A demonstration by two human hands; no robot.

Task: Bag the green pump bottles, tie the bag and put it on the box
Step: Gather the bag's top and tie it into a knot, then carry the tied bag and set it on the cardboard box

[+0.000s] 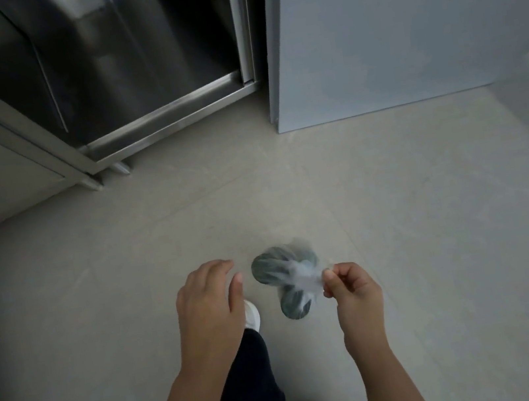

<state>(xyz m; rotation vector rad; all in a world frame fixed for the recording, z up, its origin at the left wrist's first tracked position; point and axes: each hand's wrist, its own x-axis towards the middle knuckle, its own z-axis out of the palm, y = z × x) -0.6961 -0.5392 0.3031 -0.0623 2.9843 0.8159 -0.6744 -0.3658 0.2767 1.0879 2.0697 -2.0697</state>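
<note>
A: Why does the bag (pixel 286 280) hang over the floor (pixel 129 273)?

B: The right hand (pixel 352 290) pinches its gathered neck between the fingers (pixel 328 275), so the green bottles (pixel 266 267) weigh it down. The left hand (pixel 208 304) is beside it, fingers spread, holding nothing.

A: Any label?

B: Too blurred to read.

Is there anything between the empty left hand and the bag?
Nothing held; in the head view, only bare floor shows between left hand and bag.
</note>
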